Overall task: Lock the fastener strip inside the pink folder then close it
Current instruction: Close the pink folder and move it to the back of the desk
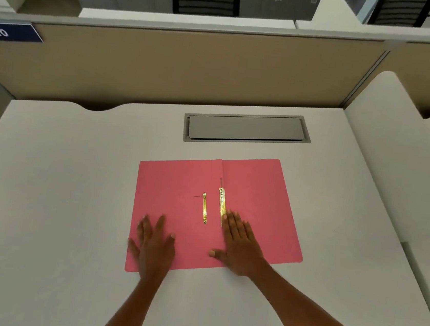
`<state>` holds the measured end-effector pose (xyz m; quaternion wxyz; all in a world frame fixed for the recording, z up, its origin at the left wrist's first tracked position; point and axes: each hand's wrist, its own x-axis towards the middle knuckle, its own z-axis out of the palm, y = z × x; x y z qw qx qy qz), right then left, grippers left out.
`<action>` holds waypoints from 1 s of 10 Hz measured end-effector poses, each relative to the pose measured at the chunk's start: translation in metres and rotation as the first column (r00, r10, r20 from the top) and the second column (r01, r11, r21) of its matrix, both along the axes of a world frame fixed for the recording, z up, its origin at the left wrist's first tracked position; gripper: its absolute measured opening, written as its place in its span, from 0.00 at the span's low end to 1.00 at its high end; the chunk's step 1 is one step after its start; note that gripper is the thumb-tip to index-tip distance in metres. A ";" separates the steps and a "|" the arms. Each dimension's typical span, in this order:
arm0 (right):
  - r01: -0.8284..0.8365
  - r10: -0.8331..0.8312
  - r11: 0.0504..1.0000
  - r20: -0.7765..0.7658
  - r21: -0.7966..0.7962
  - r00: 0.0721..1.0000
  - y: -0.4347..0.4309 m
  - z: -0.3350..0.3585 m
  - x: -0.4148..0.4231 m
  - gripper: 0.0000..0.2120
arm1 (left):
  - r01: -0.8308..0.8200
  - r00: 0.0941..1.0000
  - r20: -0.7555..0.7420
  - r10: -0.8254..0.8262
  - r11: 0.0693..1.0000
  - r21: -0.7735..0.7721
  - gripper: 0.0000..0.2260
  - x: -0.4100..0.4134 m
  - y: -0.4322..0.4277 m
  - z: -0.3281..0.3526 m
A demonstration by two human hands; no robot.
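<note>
The pink folder (176, 212) lies spread open and flat on the white bench (60, 172), its crease running away from the viewer just right of the middle. On the left flap lies a short gold strip (205, 208), loose from the longer gold fastener strip (221, 204) that sits just right of the crease; the near end of that longer strip is hidden under the fingertips of the right hand (239, 243), so how it is seated there cannot be told, and the small marks along it are too fine to read. The right hand rests palm down on the right flap, fingers spread, grip released and holding nothing. The left hand (155, 244) lies flat on the near left corner of the folder, fingers splayed, grip likewise released; it covers part of the folder's near edge. Both forearms run off the lower border of the view. Beyond the folder a grey cable hatch (247, 129) is set into the bench, shut. A beige partition (192, 71) stands behind it, carrying a blue tag (9, 32) marked 010, cut off at the left edge
</note>
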<state>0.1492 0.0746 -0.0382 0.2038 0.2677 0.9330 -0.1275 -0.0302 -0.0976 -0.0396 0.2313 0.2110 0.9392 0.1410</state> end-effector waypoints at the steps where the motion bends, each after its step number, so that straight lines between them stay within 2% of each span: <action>1: 0.014 -0.013 0.999 0.011 -0.030 1.000 -0.001 0.006 -0.003 0.53 | -0.148 0.988 0.040 0.149 0.989 -0.023 0.30 0.006 -0.011 0.009; 2: 0.034 -0.032 0.998 0.032 -0.048 0.999 -0.003 0.011 -0.005 0.53 | -0.277 0.958 0.074 0.276 0.961 -0.003 0.32 0.006 -0.017 0.019; 4: 0.044 -0.042 0.998 0.046 -0.050 0.998 -0.005 0.015 -0.007 0.53 | -0.406 0.911 0.115 0.396 0.910 0.084 0.27 -0.015 -0.018 0.033; 7: 0.043 -0.042 0.998 0.038 -0.041 0.998 -0.006 0.015 -0.006 0.53 | -0.533 0.842 0.189 0.506 0.834 0.140 0.24 -0.044 -0.024 0.030; 9: 0.038 -0.037 0.999 0.040 -0.034 0.999 -0.006 0.013 -0.006 0.53 | -0.665 0.736 0.336 0.588 0.722 0.193 0.20 -0.060 -0.028 0.027; 10: 0.036 -0.035 0.999 0.036 -0.031 0.999 -0.006 0.012 -0.005 0.53 | -0.674 0.724 0.348 0.595 0.718 0.175 0.17 -0.066 -0.031 0.029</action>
